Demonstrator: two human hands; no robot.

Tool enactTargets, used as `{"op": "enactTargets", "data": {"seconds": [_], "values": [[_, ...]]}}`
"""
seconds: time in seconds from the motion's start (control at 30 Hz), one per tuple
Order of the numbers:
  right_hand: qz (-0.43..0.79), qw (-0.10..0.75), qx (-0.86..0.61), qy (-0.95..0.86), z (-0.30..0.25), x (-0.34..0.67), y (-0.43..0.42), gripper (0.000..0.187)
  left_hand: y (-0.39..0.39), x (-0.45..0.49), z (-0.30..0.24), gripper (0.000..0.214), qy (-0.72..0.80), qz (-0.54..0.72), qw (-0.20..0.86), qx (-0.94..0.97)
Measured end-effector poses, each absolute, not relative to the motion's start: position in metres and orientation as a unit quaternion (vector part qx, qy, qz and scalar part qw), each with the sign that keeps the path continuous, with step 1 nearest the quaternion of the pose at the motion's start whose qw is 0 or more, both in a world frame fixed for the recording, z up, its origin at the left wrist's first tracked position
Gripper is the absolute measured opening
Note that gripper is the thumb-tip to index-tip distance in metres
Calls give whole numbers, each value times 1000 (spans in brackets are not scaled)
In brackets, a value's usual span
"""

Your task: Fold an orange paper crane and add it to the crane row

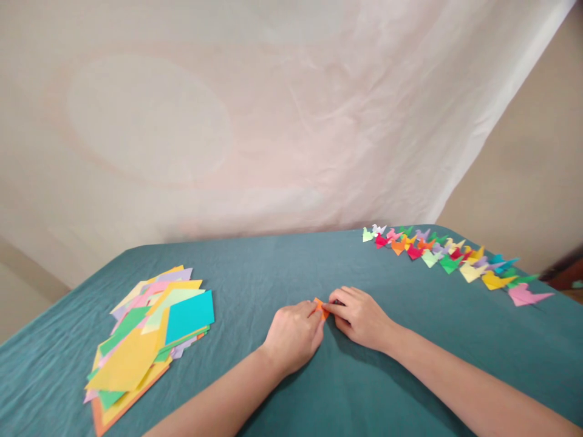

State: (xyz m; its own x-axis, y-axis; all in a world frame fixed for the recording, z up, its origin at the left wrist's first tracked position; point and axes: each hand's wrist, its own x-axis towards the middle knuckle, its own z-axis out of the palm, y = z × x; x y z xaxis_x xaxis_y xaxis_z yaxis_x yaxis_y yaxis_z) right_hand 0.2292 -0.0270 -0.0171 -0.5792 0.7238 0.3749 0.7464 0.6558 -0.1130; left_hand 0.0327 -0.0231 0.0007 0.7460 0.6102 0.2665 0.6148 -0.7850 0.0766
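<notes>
A small folded piece of orange paper (pixel 321 309) lies between my hands at the middle of the table, mostly covered by fingers. My left hand (pixel 295 335) is closed over its left side, with the fingers pressed together against the paper. From the right, my right hand (pixel 359 317) pinches or presses the paper's other edge with thumb and forefinger, the remaining fingers curled. How the paper is folded cannot be made out beneath the fingers.
To the left lies a loose pile of coloured paper sheets (pixel 132 358), a blue sheet (pixel 190 317) on top. Rows of small folded paper cranes (pixel 450 263) stand along the back right edge. Green cloth (pixel 255 267) covers the table; a pale sheet (pixel 282 121) hangs behind.
</notes>
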Motion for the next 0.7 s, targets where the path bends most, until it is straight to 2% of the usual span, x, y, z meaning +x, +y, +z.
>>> {"op": "enactTargets", "data": {"seconds": [0.43, 0.7], "values": [[-60, 144, -414, -897, -13, 227, -27, 25, -13, 27, 4, 24, -348, -151, -56, -923], [-74, 118, -406, -903, -11, 227, -27, 25, -13, 28, 5, 22, -344, -121, -45, -930]]}}
